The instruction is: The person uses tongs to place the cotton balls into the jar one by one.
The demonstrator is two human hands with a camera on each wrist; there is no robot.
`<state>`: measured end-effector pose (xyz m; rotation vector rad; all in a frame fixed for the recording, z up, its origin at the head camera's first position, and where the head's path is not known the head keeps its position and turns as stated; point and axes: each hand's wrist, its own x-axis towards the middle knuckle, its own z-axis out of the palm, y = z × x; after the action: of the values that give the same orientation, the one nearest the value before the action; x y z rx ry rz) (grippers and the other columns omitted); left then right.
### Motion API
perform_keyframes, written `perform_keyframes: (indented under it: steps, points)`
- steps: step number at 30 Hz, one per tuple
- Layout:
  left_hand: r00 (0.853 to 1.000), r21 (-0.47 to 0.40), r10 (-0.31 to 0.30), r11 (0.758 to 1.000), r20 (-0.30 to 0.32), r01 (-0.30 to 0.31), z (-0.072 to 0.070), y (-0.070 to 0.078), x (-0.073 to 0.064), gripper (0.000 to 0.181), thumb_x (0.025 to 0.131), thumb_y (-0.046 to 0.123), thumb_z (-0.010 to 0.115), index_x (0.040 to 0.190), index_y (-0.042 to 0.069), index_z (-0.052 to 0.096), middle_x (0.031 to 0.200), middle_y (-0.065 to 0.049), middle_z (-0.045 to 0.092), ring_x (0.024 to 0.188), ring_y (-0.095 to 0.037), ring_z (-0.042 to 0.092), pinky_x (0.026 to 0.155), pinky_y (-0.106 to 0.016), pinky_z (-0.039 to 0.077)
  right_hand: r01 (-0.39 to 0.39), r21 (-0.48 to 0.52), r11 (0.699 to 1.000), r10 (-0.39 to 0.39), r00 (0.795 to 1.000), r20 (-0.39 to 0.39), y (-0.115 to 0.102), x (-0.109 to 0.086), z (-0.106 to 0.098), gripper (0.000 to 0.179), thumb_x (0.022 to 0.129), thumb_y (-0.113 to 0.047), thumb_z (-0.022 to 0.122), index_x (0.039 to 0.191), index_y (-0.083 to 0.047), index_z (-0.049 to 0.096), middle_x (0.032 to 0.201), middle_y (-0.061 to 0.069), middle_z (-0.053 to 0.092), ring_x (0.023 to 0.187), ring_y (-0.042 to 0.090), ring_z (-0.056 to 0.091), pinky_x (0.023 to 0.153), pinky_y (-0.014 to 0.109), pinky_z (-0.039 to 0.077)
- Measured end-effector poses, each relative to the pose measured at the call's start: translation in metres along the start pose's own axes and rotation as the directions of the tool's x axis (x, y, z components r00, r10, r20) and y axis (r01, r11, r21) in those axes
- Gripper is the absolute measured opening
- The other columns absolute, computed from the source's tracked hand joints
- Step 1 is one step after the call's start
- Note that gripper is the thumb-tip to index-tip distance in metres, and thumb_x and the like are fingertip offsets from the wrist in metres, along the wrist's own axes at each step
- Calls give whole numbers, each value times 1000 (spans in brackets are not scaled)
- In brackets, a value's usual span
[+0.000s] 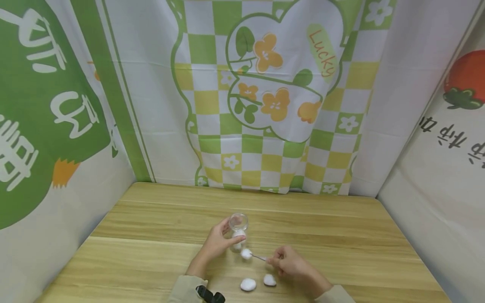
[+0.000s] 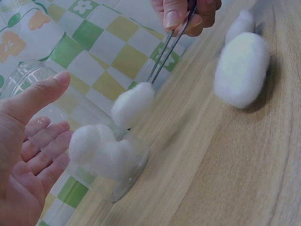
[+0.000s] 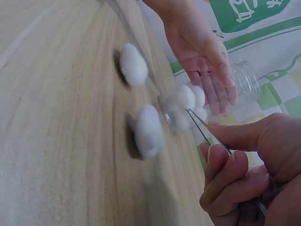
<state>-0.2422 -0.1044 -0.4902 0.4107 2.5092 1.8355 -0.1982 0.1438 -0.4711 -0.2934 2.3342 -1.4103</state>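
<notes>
A clear, lidless glass jar [image 1: 238, 221] stands upright on the table, with several white cotton balls [image 2: 106, 153] in its lower part. My left hand [image 1: 217, 242] holds it from the side, thumb at the front and fingers round the far side. In my right hand [image 1: 289, 263], metal tweezers [image 2: 162, 61] are pinched between thumb and fingers. Their tips grip one cotton ball [image 1: 246, 254], low in front of the jar and outside it. Two more cotton balls lie loose on the wood, one rounder [image 1: 248, 284] and one smaller [image 1: 270, 280] nearer the right hand.
The wooden table [image 1: 322, 219] runs back to a hanging cloth [image 1: 265, 160] with green and yellow checks. Printed cloths also close off the left and right sides. A black device [image 1: 210, 294] is strapped at the left sleeve.
</notes>
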Motion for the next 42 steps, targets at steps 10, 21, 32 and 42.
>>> perform_keyframes:
  steps: [10, 21, 32, 42]
  points:
    - [1000, 4, 8, 1000, 11, -8, -1, -1, -1, 81, 80, 26, 78, 144, -2, 38, 146, -26, 45, 134, -47, 45, 113, -56, 40, 6, 10, 1000, -5, 1000, -9, -2, -2, -8, 25, 92, -16, 62, 73, -2, 54, 58, -4, 46, 50, 6, 43, 44, 11, 33]
    - [1000, -7, 1, 1000, -3, -1, -1, 2, -1, 77, 80, 20, 78, 143, -1, 40, 144, -25, 48, 132, -45, 48, 113, -54, 42, 28, -4, 1000, -28, 1000, 8, -4, -2, -14, 28, 93, -18, 61, 73, 0, 56, 57, -5, 46, 49, 5, 43, 45, 10, 35]
    - [1000, 1, 8, 1000, -1, -8, 0, 0, 0, 80, 80, 26, 79, 143, -3, 39, 144, -26, 48, 133, -46, 46, 113, -56, 40, 105, 0, 994, -105, 994, -30, -8, -3, -22, 32, 93, -12, 61, 75, 14, 55, 56, -5, 46, 48, 4, 45, 44, 10, 37]
    - [1000, 11, 3, 1000, -10, -3, 0, 0, 0, 80, 80, 25, 79, 143, -4, 39, 144, -28, 47, 131, -48, 47, 112, -56, 41, 79, 16, 997, -78, 995, -60, -16, -4, -28, 27, 94, -13, 60, 73, 5, 56, 55, -6, 44, 49, 5, 42, 44, 10, 37]
